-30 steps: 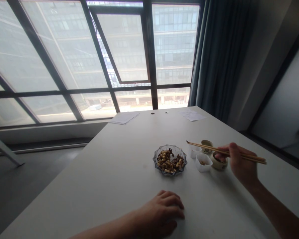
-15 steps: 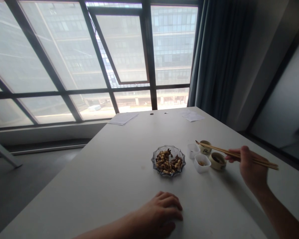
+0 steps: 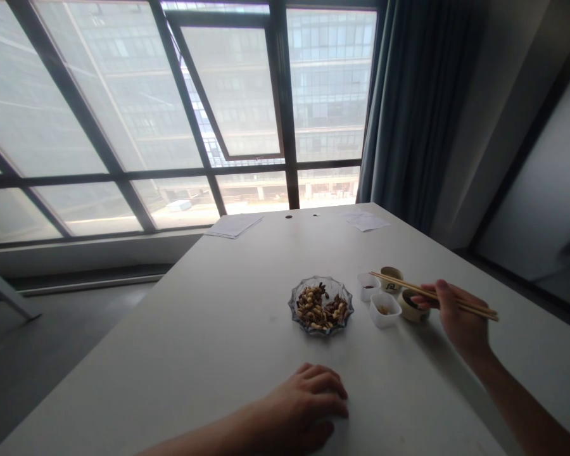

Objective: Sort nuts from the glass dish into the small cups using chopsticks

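Note:
My right hand (image 3: pixel 460 316) is closed on a pair of wooden chopsticks (image 3: pixel 432 294). Their tips point left, above the farther small white cup (image 3: pixel 376 280), with nothing visible between them. A dark piece (image 3: pixel 368 287) lies in that cup. The nearer white cup (image 3: pixel 384 321) holds some brownish bits. Behind the chopsticks are two beige round bowls, a far one (image 3: pixel 390 288) and a near one (image 3: pixel 412 315) partly hidden by my fingers. Resting on the table, my left hand (image 3: pixel 316 402) has loosely bent fingers and holds nothing. Beyond it, a clear glass dish (image 3: pixel 292 310) contains mixed nuts and dark seeds (image 3: pixel 320 310).
The white table (image 3: pixel 209 342) stretches away to a framed window (image 3: pixel 232 95). Papers lie near its far left corner (image 3: pixel 235 226) and far right corner (image 3: pixel 367 220). A dark curtain (image 3: pixel 408 114) hangs at the right.
My right hand and the chopsticks have moved left. The dark piece at the chopstick tips is gone from them, and a larger dark piece shows in the far white cup. My left hand stays put.

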A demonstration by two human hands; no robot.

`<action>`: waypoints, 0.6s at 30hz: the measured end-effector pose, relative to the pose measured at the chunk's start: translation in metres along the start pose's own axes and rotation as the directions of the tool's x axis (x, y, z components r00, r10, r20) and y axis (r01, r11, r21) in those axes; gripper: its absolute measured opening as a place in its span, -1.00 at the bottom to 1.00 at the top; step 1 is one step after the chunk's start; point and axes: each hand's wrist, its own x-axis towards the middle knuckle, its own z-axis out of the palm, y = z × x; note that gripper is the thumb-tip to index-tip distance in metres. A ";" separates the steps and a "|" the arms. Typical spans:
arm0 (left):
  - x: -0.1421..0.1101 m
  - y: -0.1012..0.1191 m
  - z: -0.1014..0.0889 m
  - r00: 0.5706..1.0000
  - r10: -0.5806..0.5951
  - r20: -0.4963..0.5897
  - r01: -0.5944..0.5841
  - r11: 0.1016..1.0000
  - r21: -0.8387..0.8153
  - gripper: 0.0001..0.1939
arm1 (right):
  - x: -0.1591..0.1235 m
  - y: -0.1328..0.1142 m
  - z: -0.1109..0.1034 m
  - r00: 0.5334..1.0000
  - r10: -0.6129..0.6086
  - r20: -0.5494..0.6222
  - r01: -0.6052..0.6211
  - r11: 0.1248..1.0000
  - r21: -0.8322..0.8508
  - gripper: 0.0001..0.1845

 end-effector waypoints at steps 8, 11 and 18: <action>0.000 0.000 -0.001 1.000 0.006 -0.013 -0.006 1.000 -0.007 -0.64 | -0.009 0.003 0.007 0.999 0.005 0.035 -0.006 1.000 0.030 -0.53; 0.000 0.000 -0.001 1.000 0.006 -0.009 -0.006 1.000 -0.009 -0.63 | -0.016 0.000 0.014 0.997 -0.001 0.075 -0.003 0.999 0.047 -0.54; 0.002 -0.001 0.000 1.000 0.016 -0.008 -0.016 1.000 0.005 -0.66 | -0.036 0.003 0.039 0.950 -0.091 0.297 0.073 0.995 0.073 -0.56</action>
